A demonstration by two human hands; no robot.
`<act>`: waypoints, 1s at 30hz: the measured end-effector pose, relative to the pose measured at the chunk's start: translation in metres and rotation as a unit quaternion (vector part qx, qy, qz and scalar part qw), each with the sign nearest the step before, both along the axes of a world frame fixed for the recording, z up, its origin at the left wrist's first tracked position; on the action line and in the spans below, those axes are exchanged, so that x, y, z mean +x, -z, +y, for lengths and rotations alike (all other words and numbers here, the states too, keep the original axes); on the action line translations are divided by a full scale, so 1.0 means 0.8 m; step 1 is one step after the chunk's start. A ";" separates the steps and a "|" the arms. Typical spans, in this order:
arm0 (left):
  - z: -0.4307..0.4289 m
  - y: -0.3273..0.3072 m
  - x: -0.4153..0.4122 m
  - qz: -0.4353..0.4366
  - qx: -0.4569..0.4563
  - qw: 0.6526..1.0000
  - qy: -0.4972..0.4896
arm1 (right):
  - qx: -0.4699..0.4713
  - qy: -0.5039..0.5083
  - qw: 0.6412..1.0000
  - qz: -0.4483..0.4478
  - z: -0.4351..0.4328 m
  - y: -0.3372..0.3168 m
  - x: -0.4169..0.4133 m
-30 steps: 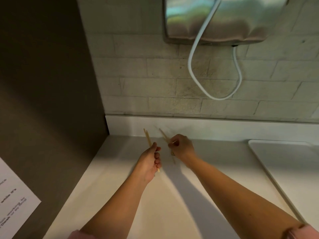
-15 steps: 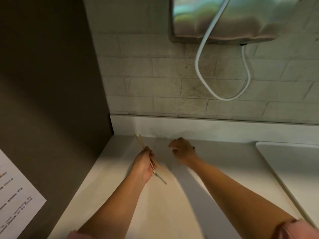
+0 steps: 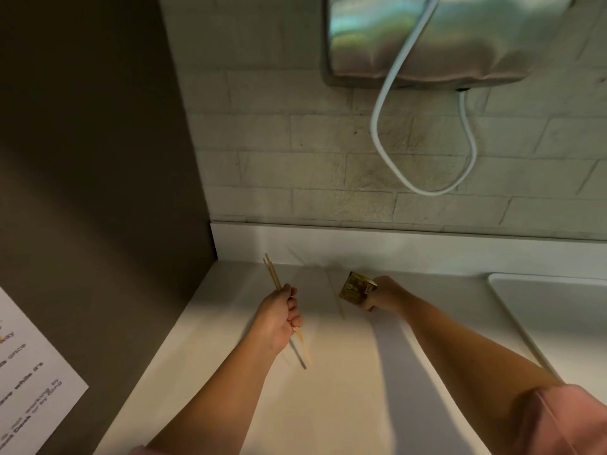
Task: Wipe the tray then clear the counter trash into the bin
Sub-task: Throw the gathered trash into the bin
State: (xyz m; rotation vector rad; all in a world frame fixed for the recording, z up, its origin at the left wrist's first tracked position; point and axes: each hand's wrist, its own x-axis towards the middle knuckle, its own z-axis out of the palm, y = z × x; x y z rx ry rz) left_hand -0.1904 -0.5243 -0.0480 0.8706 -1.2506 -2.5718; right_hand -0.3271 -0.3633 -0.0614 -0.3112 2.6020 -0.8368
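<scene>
My left hand (image 3: 279, 318) is closed around a few thin wooden stir sticks (image 3: 272, 274), which poke out above and below the fist over the white counter (image 3: 345, 389). My right hand (image 3: 382, 295) pinches a small gold wrapper (image 3: 355, 288) just above the counter near the back wall. One more blurred stick (image 3: 338, 298) shows beside the wrapper; whether it lies on the counter or is held I cannot tell. The white tray (image 3: 558, 300) lies at the right, partly cut off by the frame edge. No bin is in view.
A dark wall panel (image 3: 98, 159) bounds the counter on the left, with a printed paper notice (image 3: 29, 372) on it. A metal wall unit (image 3: 443, 37) with a looping white cord (image 3: 394, 165) hangs on the brick wall above the counter.
My right hand moved right along the back of the counter and now holds the gold wrapper. My left hand kept its sticks and stayed about where it was.
</scene>
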 end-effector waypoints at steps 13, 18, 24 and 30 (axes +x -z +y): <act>0.002 -0.001 0.003 0.016 -0.031 0.999 0.031 | -0.274 -0.039 0.958 -0.075 -0.057 -0.059 0.099; -0.004 -0.002 0.014 -0.003 -0.112 0.992 0.055 | -0.228 -0.088 0.965 -0.094 -0.074 -0.050 0.107; -0.009 -0.003 0.024 -0.038 -0.109 0.993 0.028 | -0.001 -0.030 0.996 0.089 -0.060 -0.028 0.071; -0.003 -0.006 0.023 -0.051 -0.110 0.992 0.028 | 0.123 -0.023 0.983 0.137 -0.057 -0.006 0.060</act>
